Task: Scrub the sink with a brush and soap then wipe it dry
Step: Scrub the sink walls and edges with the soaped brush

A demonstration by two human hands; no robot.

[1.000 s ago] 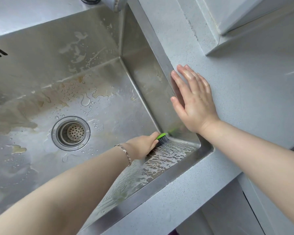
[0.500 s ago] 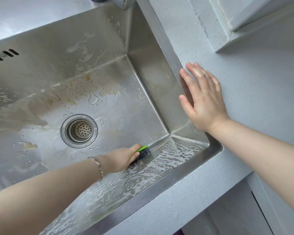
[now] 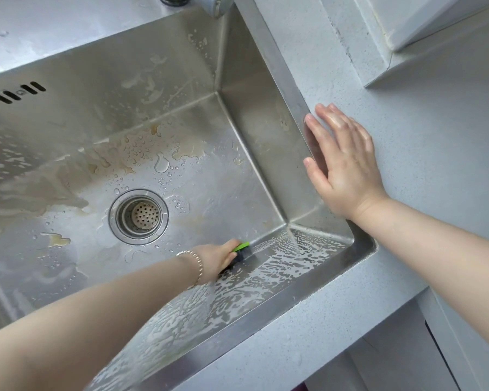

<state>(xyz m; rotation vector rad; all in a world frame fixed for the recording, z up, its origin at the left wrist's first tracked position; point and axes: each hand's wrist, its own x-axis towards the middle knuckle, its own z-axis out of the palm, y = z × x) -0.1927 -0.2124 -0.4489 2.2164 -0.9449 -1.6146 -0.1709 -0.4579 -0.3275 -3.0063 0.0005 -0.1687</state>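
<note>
Pale bench (image 3: 407, 179) surrounded the steel sink (image 3: 277, 71); right hand (image 3: 347, 167) lay flat there, probably bracing, while left hand (image 3: 218, 256) gripped the brush (image 3: 242, 252) against the soapy near wall at lower centre.

Left hand (image 3: 216, 258) grips the green-backed brush (image 3: 241, 253), bristles pressed against the sink's (image 3: 268, 307) near wall, soap streaks smeared right of it toward the corner. Up and left of that hand sits the drain strainer (image 3: 139, 217). Right hand (image 3: 343, 165) lies flat, fingers straight, on the speckled countertop (image 3: 435, 165) at the sink's rim.
</note>
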